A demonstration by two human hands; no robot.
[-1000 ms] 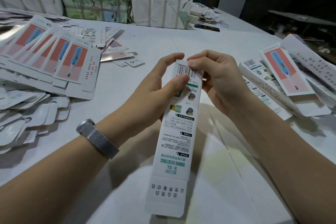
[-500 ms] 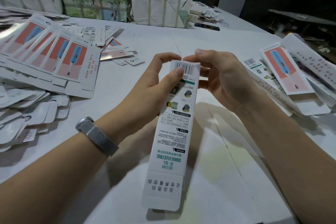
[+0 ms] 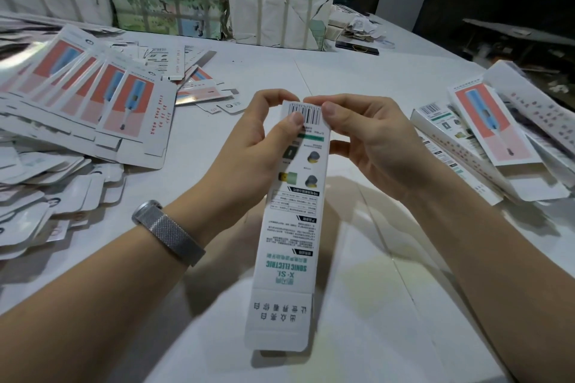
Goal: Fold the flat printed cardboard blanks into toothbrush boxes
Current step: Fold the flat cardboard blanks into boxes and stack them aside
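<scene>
Since a second ago the right hand [image 3: 370,140] has shifted its thumb onto the barcode end of the box [image 3: 292,214], which both hands pinch above the worktop [image 3: 357,71], left hand [image 3: 258,146] steadying, probably to tuck its far flap.

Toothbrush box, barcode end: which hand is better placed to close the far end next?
Right, probably. The right hand has fingertips curled over the far top edge of the toothbrush box, thumb beside the barcode. The left hand steadies the box, thumb pressed on the barcode panel.

White table [image 3: 357,78], dark room behind
</scene>
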